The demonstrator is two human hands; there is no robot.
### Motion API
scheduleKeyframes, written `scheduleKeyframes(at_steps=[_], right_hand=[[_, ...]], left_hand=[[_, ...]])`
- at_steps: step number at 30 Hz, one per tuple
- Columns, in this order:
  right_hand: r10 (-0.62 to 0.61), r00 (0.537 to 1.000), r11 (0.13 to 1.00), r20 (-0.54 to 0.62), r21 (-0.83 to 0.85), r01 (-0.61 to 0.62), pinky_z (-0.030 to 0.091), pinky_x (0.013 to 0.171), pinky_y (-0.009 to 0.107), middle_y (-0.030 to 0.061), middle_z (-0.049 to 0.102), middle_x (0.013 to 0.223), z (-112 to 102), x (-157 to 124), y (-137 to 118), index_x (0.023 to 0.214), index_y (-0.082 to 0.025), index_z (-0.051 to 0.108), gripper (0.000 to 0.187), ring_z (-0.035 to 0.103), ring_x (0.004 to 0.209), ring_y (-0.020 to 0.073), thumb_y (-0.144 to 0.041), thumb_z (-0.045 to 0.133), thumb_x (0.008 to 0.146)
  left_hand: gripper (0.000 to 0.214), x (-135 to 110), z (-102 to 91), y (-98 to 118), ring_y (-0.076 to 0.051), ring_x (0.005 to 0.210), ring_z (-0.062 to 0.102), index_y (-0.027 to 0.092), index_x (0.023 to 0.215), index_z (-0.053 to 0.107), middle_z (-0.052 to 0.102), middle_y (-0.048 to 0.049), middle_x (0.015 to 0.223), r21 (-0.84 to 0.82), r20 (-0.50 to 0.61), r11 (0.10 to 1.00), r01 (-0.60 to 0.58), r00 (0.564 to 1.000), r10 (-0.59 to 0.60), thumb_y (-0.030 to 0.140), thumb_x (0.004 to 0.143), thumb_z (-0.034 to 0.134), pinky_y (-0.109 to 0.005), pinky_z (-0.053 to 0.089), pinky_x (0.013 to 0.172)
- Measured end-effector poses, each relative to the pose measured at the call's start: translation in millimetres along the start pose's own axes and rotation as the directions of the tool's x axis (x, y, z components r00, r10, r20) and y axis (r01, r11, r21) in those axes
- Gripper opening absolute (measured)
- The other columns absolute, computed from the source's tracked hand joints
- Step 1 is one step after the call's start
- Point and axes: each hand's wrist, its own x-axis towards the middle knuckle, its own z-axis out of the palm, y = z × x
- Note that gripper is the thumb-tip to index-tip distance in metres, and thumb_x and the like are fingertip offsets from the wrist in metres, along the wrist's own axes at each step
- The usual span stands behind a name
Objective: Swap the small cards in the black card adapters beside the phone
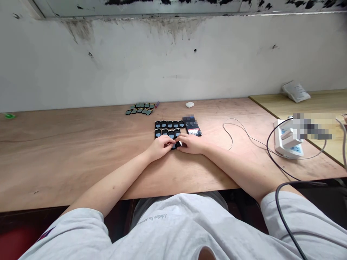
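My left hand (160, 146) and my right hand (192, 144) meet over the table, fingers closed on a small black part (178, 144) with a grey face and a pale edge. The fingers cover much of it. Just beyond my hands, similar small black parts (169, 124) with grey-blue faces lie in two rows. My right hand rests close to a phone (194, 131) with a lit screen, beside the right end of the far row.
Several flat green-grey pieces (140, 108) lie near the wall. A white earbud case (189, 104) sits at the back. On the right are a white power strip (287, 139), a thin white cable (251, 137), black cables and a white packet (296, 91).
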Motion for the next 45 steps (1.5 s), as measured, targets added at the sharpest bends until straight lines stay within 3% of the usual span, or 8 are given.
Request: scheduleKeyframes(at_steps=[5, 10, 15, 26, 33, 37, 45], right_hand=[[0.023, 1.0, 0.999, -0.014, 0.026, -0.023, 0.05, 0.072, 0.028, 0.0064, 0.067, 0.108, 2.0, 0.0, 2.9, 0.124, -0.019, 0.063, 0.036, 0.065, 0.077, 0.0159, -0.029, 0.072, 0.091], [0.0, 1.0, 1.0, 0.002, 0.023, -0.001, 0.052, 0.075, 0.029, 0.0077, 0.067, 0.114, 2.4, -0.2, 4.4, 0.125, -0.021, 0.063, 0.035, 0.067, 0.084, 0.018, -0.031, 0.07, 0.092], [0.013, 1.0, 1.0, 0.019, 0.015, -0.013, 0.053, 0.076, 0.031, 0.0081, 0.068, 0.114, 2.0, 0.8, 3.0, 0.124, -0.02, 0.064, 0.037, 0.069, 0.09, 0.0205, -0.036, 0.071, 0.092], [0.013, 1.0, 1.0, 0.01, 0.006, -0.013, 0.052, 0.075, 0.03, 0.0083, 0.069, 0.112, 2.4, 1.0, 2.2, 0.119, -0.02, 0.067, 0.035, 0.069, 0.092, 0.0213, -0.038, 0.074, 0.091], [0.015, 1.0, 0.999, 0.01, 0.033, -0.015, 0.053, 0.076, 0.031, 0.0075, 0.069, 0.108, 2.2, 1.4, 2.9, 0.118, -0.02, 0.067, 0.033, 0.068, 0.09, 0.0207, -0.037, 0.074, 0.091], [0.0, 1.0, 0.999, 0.001, 0.035, 0.0, 0.054, 0.079, 0.032, 0.008, 0.069, 0.11, 4.1, 1.3, 4.6, 0.119, -0.02, 0.067, 0.033, 0.068, 0.092, 0.0213, -0.036, 0.073, 0.091], [-0.009, 1.0, 1.0, 0.008, 0.006, 0.009, 0.051, 0.074, 0.029, 0.0079, 0.068, 0.109, 4.3, 1.2, 6.0, 0.119, -0.019, 0.068, 0.033, 0.066, 0.088, 0.0194, -0.038, 0.073, 0.092]], left_hand=[[0.021, -1.7, -0.2, 1.9, -0.02, 0.094, 0.068, 0.021, 0.112, 0.067, 0.072, -0.0059, 0.104, 0.049, -0.021, 0.999, -0.004, 1.0, 0.005, 0.024, 0.093, 0.06, -0.037, 0.058, 0.085], [0.018, -4.9, -5.6, -0.9, -0.025, 0.107, 0.066, 0.022, 0.1, 0.072, 0.072, -0.0104, 0.112, 0.215, 0.093, 0.951, -0.221, 0.974, 0.205, 0.028, 0.099, 0.056, -0.044, 0.053, 0.096], [0.019, -7.7, -8.1, -4.5, -0.026, 0.11, 0.065, 0.022, 0.106, 0.074, 0.072, -0.0106, 0.117, 0.306, 0.16, 0.91, -0.28, 0.957, 0.241, 0.026, 0.097, 0.058, -0.045, 0.051, 0.097], [0.019, -4.1, -7.4, 3.7, -0.028, 0.109, 0.064, 0.022, 0.096, 0.076, 0.075, -0.0104, 0.11, 0.387, 0.206, 0.859, -0.334, 0.94, 0.273, 0.023, 0.097, 0.057, -0.046, 0.049, 0.094], [0.028, -4.8, -10.6, -1.3, -0.026, 0.104, 0.067, 0.024, 0.117, 0.074, 0.075, -0.0103, 0.109, 0.368, 0.196, 0.87, -0.329, 0.942, 0.274, 0.023, 0.095, 0.057, -0.043, 0.051, 0.094], [0.025, -3.6, -10.1, -2.1, -0.026, 0.108, 0.067, 0.026, 0.114, 0.075, 0.075, -0.0083, 0.108, 0.375, 0.204, 0.86, -0.347, 0.935, 0.289, 0.024, 0.097, 0.057, -0.043, 0.049, 0.096], [0.027, -4.8, -7.8, -4.7, -0.029, 0.123, 0.055, 0.027, 0.117, 0.077, 0.068, -0.0102, 0.128, 0.359, 0.158, 0.887, -0.291, 0.955, 0.249, 0.024, 0.095, 0.06, -0.049, 0.046, 0.107]])
